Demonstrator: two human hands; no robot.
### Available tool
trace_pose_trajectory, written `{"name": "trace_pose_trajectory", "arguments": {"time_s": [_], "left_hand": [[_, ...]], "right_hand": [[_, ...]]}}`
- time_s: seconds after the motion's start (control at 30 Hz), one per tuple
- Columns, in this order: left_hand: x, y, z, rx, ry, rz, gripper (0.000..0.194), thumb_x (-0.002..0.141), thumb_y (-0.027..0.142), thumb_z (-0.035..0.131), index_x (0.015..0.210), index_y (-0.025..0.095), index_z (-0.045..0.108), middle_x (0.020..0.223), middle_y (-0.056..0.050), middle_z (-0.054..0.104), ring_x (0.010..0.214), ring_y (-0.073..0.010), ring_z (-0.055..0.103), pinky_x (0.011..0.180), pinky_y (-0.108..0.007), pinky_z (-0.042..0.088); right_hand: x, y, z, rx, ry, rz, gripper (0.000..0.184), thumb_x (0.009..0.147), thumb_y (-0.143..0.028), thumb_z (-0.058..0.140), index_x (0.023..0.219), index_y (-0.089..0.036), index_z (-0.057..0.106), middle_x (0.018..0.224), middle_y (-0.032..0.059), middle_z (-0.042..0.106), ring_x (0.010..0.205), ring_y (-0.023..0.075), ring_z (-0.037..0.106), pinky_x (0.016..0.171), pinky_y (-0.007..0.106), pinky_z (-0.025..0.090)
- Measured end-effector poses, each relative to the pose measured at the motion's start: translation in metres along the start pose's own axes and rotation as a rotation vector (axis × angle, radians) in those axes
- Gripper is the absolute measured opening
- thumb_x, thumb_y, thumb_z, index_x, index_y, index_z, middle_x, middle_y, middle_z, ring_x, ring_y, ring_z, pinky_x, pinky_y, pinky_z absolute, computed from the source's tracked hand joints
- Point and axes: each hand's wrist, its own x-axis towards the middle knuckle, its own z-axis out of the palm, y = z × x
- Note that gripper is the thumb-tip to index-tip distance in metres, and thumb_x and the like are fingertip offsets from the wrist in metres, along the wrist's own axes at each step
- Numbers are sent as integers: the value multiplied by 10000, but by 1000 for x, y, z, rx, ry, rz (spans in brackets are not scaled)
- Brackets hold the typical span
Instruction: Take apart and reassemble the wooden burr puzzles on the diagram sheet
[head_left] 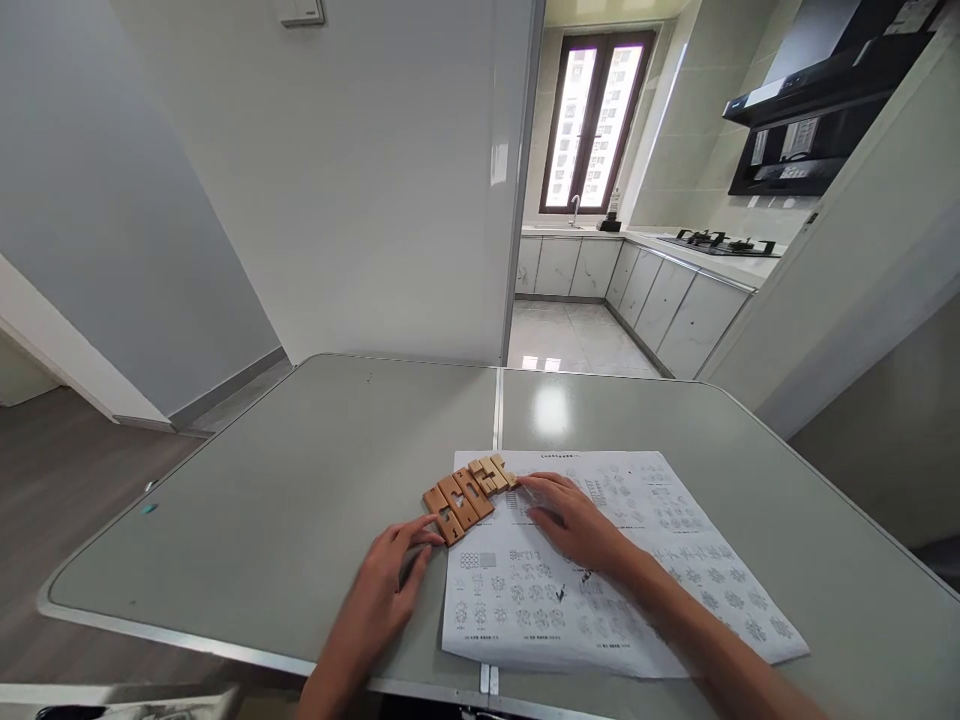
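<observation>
Head view, wooden pieces, row apparently slanting away rightward

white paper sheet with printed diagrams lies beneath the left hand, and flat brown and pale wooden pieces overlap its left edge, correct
Not quite: the head view shows the right hand over the white paper sheet; the brown and pale wooden pieces do overlap its left edge.

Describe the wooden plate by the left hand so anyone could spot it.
On the grey table, find the printed white sheet, then the row of wooden pieces crossing its left edge. Pick the brown plate at the row's left end: only it has the left hand at its edge.
</observation>
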Motion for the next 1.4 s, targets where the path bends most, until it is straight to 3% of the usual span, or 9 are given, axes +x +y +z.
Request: {"name": "trace_pose_trajectory", "arguments": {"time_s": [0.33, 0.67, 0.87, 1.1, 1.23, 1.4], "left_hand": [[1, -7, 2, -33, 53, -48, 339, 1048, 398, 451, 1294, 260, 641, 1200, -91, 737, 1175, -277, 680, 1065, -506, 542], [1, -8, 3, 10, 107, -41, 313, 1038, 400, 479, 1238, 262, 676, 1217, -78, 736, 1161, -264, 698, 1029, -462, 580], [0, -11, 3, 11, 88, -50, 324, 1050, 411, 466, 1269, 261, 653, 1226, -77, 730, 1172, -260, 691, 1041, -467, 567], [0, -8, 3, 11, 86, -51, 307, 1047, 402, 475, 1260, 270, 652, 1237, -65, 727, 1177, -255, 687, 1049, -454, 561], [1, -6, 2, 18, 97, -44, 298, 1043, 401, 480, 1231, 265, 666, 1227, -66, 732, 1171, -259, 692, 1042, -451, 566], [0, -9, 3, 7, 81, -57, 315, 1046, 405, 471, 1261, 260, 649, 1237, -74, 725, 1189, -261, 679, 1060, -471, 551]], "right_hand": [[2, 3, 3, -48, 11, -55, 523, 1026, -184, 466, 1528, -327, 486, 1494, 62, 602, 1417, 296, 511, 1172, 571, 438], [2, -1, 0, -74, -37, -81, 525, 1053, -189, 436, 1537, -389, 465, 1572, 8, 543, 1475, 268, 458, 1200, 590, 383], [3, -3, 1, -117, -82, -81, 575, 1080, -228, 413, 1619, -404, 316, 1673, 1, 401, 1525, 250, 388, 1218, 562, 354], [9, -15, 6, -157, -156, -185, 613, 1121, -343, 383, 1669, -427, 121, 1725, -32, 269, 1610, 242, 179, 1270, 558, 259], [9, -17, 5, -162, -165, -198, 641, 1130, -337, 364, 1675, -419, 37, 1726, -30, 258, 1607, 229, 190, 1278, 538, 263], [8, -16, 2, -182, -161, -189, 628, 1135, -330, 347, 1682, -380, 43, 1719, -15, 280, 1599, 228, 217, 1280, 530, 281]]}}
